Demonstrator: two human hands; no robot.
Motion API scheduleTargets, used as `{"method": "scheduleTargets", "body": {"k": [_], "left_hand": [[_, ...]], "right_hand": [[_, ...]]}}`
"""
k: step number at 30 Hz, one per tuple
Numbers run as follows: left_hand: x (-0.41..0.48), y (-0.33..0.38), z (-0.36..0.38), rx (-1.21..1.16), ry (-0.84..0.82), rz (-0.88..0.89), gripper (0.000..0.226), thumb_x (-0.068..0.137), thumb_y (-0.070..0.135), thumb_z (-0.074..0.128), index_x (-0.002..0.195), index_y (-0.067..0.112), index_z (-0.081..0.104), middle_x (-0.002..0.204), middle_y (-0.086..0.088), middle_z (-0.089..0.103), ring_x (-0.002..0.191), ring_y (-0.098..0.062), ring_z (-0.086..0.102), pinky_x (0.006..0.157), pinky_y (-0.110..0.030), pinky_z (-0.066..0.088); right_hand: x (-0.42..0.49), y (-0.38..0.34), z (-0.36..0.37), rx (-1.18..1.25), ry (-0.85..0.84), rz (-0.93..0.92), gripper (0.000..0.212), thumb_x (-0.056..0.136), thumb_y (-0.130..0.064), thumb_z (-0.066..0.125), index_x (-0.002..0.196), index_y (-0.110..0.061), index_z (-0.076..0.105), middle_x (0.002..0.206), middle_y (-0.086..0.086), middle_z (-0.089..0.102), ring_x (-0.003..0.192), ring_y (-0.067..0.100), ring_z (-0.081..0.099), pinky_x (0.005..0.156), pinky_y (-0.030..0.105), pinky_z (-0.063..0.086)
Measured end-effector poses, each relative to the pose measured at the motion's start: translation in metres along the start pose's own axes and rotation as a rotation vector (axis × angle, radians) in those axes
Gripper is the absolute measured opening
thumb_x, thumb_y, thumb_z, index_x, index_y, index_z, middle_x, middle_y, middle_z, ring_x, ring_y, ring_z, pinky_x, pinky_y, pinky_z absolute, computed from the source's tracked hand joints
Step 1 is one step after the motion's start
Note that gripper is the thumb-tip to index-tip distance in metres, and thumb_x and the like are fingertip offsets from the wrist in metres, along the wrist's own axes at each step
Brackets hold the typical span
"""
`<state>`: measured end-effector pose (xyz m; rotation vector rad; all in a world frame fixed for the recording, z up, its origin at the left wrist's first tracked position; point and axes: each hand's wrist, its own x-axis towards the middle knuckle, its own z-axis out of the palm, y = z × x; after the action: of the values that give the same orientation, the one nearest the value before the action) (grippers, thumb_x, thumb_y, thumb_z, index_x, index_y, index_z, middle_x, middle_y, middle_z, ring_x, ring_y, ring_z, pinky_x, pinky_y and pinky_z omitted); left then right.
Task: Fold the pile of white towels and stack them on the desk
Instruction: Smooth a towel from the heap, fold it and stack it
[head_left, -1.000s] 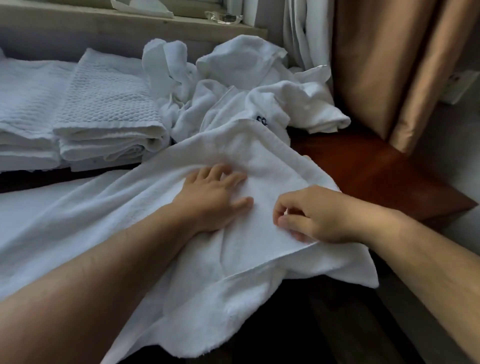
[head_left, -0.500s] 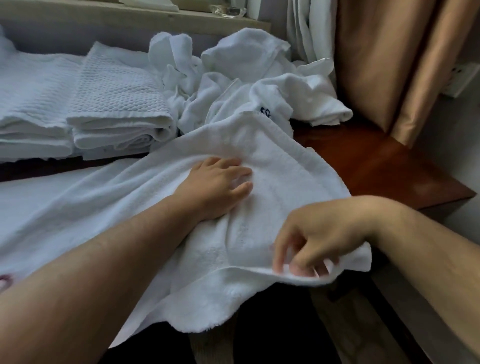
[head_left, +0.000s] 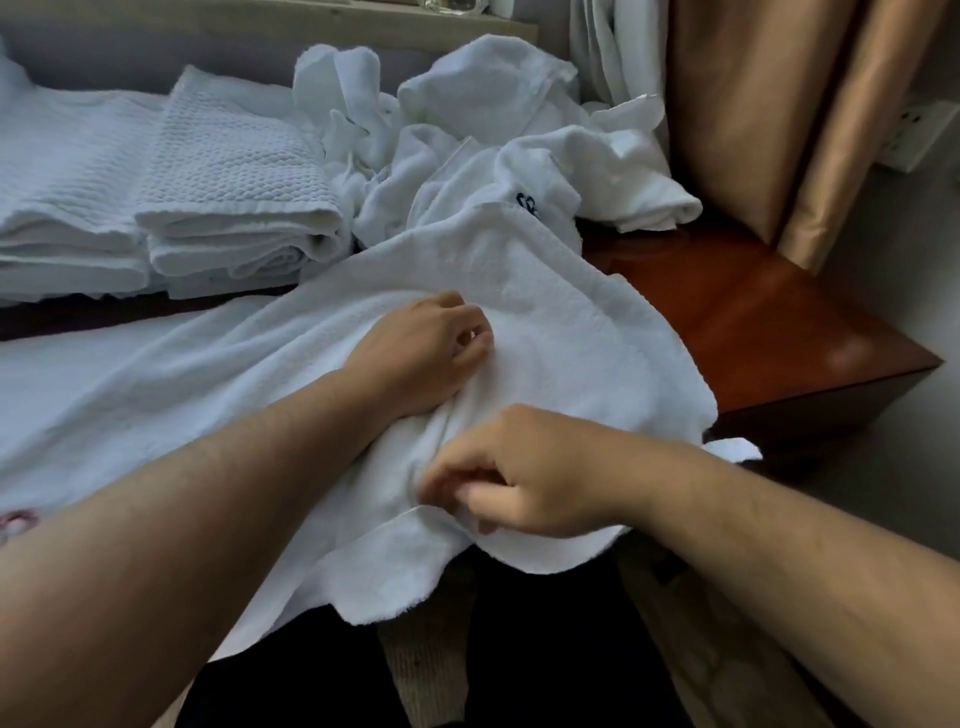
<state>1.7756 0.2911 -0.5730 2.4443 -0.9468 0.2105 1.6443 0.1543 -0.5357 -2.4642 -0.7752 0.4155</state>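
Fold in progress at desk (head_left: 753, 322) front edge: left hand (head_left: 426, 353) apparently bunches the towel (head_left: 545, 291); right hand (head_left: 524, 478) pinches its near hem; next, carry hem across evenly.

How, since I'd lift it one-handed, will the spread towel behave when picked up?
Probably floppy: the spread towel drapes over the desk edge and bunches where the right hand pinches it. Likely light, since a pinch alone gathers it; its looped surface should resist slipping.
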Motion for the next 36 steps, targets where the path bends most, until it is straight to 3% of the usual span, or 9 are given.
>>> {"method": "scheduleTargets", "body": {"k": [4,7,13,18,22,27,30,33,36], "left_hand": [[0.0,0.002,-0.001,0.012,-0.025,-0.025,0.021,0.099,0.036,0.047,0.101,0.029,0.067,0.102,0.008,0.057,0.089,-0.014,0.053,0.075,-0.029,0.038],[0.0,0.002,-0.001,0.026,-0.031,-0.031,0.02,0.099,0.034,0.047,0.102,0.029,0.067,0.104,0.008,0.056,0.089,-0.014,0.052,0.075,-0.029,0.038],[0.001,0.002,-0.004,0.021,-0.054,-0.012,0.022,0.1,0.036,0.05,0.109,0.027,0.067,0.105,0.005,0.055,0.099,-0.019,0.054,0.08,-0.029,0.038],[-0.009,-0.007,-0.005,0.235,-0.241,0.004,0.057,0.094,0.065,0.046,0.146,0.045,0.038,0.158,0.002,0.031,0.146,-0.021,0.023,0.117,-0.041,0.02],[-0.006,-0.01,-0.009,0.262,-0.374,-0.051,0.08,0.079,0.087,0.034,0.15,0.051,0.026,0.163,0.006,0.023,0.149,-0.022,0.02,0.12,-0.044,0.016],[0.034,0.009,0.002,0.207,-0.108,-0.054,0.037,0.095,0.064,0.041,0.11,0.04,0.064,0.117,0.006,0.056,0.117,-0.02,0.048,0.088,-0.035,0.036],[0.055,0.014,0.017,0.176,-0.146,0.0,0.027,0.09,0.064,0.052,0.101,0.039,0.058,0.112,0.009,0.051,0.114,-0.017,0.046,0.089,-0.035,0.041],[0.075,0.012,0.027,0.204,-0.201,0.036,0.031,0.085,0.069,0.052,0.099,0.042,0.049,0.111,0.011,0.046,0.111,-0.016,0.042,0.09,-0.037,0.04],[0.093,0.011,0.021,0.174,-0.243,0.076,0.033,0.081,0.07,0.057,0.098,0.043,0.049,0.108,0.013,0.049,0.105,-0.013,0.045,0.083,-0.034,0.039]], "right_hand": [[0.0,-0.002,0.026,-0.293,-0.37,0.025,0.042,0.099,-0.013,0.049,0.135,-0.031,0.063,0.137,-0.01,0.061,0.119,0.01,0.054,0.088,0.02,0.036],[-0.001,-0.003,0.037,-0.394,-0.5,0.076,0.044,0.096,-0.009,0.048,0.127,-0.033,0.069,0.133,-0.01,0.063,0.117,0.013,0.056,0.079,0.021,0.033],[0.0,-0.008,0.009,0.103,-0.063,0.036,0.023,0.09,-0.005,0.056,0.102,-0.023,0.066,0.096,-0.008,0.072,0.073,0.0,0.067,0.073,0.014,0.048],[-0.002,0.039,-0.038,0.028,0.669,0.295,0.022,0.089,-0.037,0.054,0.078,-0.023,0.067,0.08,-0.003,0.071,0.078,0.015,0.065,0.062,0.03,0.048],[-0.003,0.105,-0.06,-0.215,0.443,0.969,0.058,0.099,-0.056,0.035,0.138,-0.018,0.054,0.145,0.01,0.051,0.132,0.039,0.042,0.105,0.046,0.041],[-0.004,0.147,-0.084,-0.063,0.825,1.026,0.072,0.094,-0.048,0.057,0.153,-0.014,0.033,0.151,0.018,0.042,0.137,0.041,0.037,0.108,0.049,0.038],[0.001,0.154,-0.102,-0.003,0.77,1.107,0.088,0.081,-0.057,0.075,0.142,-0.001,0.045,0.136,0.019,0.056,0.123,0.038,0.055,0.088,0.04,0.05],[0.01,0.163,-0.118,-0.088,0.506,1.019,0.048,0.082,-0.049,0.077,0.094,-0.003,0.07,0.085,0.008,0.064,0.077,0.025,0.061,0.054,0.03,0.038],[0.009,0.178,-0.145,-0.162,0.598,0.995,0.035,0.088,-0.041,0.071,0.076,-0.01,0.062,0.076,0.004,0.057,0.076,0.026,0.057,0.055,0.031,0.036]]}}
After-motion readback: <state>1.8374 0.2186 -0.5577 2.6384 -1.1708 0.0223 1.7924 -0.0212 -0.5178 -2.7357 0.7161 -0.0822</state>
